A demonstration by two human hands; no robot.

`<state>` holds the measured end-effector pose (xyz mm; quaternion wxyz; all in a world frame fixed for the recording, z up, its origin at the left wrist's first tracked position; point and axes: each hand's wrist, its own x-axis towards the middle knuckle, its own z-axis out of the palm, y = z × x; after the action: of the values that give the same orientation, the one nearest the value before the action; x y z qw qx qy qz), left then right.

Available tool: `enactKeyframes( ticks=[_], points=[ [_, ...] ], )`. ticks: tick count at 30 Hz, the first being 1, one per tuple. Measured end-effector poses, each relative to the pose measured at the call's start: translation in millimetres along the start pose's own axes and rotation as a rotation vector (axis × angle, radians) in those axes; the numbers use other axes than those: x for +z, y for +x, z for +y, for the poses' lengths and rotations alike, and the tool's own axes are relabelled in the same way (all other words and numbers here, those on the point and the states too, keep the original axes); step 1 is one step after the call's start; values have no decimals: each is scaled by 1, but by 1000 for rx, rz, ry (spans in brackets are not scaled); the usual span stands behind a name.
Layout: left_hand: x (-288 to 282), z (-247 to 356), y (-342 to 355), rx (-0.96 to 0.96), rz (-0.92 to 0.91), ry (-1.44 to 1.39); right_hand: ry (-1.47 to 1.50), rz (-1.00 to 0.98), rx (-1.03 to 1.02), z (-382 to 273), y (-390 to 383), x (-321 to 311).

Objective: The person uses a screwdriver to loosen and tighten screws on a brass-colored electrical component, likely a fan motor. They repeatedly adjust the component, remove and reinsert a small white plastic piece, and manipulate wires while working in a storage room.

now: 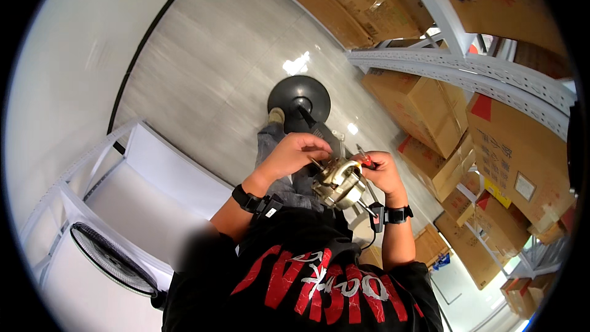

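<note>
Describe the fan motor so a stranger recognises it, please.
Find the round black base on the floor. Lower in the picture, between two black wristbands, is the fan motor. Its bulky metallic body differs from the slim red-handled screwdriver alongside.

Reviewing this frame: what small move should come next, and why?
Probably turn the red-handled tool toward the metal motor: the right hand holds the tool beside it, tip pointing forward past it, while the left hand is near the motor's far left.
</note>
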<state>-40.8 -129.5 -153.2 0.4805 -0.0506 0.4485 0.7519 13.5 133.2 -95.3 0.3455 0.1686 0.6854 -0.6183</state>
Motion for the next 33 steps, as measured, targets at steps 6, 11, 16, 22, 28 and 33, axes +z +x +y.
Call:
enactKeyframes(
  ticks=[6, 11, 16, 22, 28, 33],
  points=[
    [-7, -4, 2, 20, -43, -74, 2, -29, 16, -8, 1, -1],
    [-11, -5, 1, 94, -99, -7, 34, -17, 26, -2, -1, -5],
    [-10, -6, 7, 133, -69, -48, 11, 32, 87, 2, -6, -7],
    [-7, -9, 8, 212, -108, 3, 83, 31, 44, 2, -2, -3],
    [-11, -18, 13, 212, -122, -15, 86, -42, -24, -1, 10, -3],
    [-14, -16, 21, 202, -126, -30, 129, -147, 29, -14, 23, -4]
  ],
)
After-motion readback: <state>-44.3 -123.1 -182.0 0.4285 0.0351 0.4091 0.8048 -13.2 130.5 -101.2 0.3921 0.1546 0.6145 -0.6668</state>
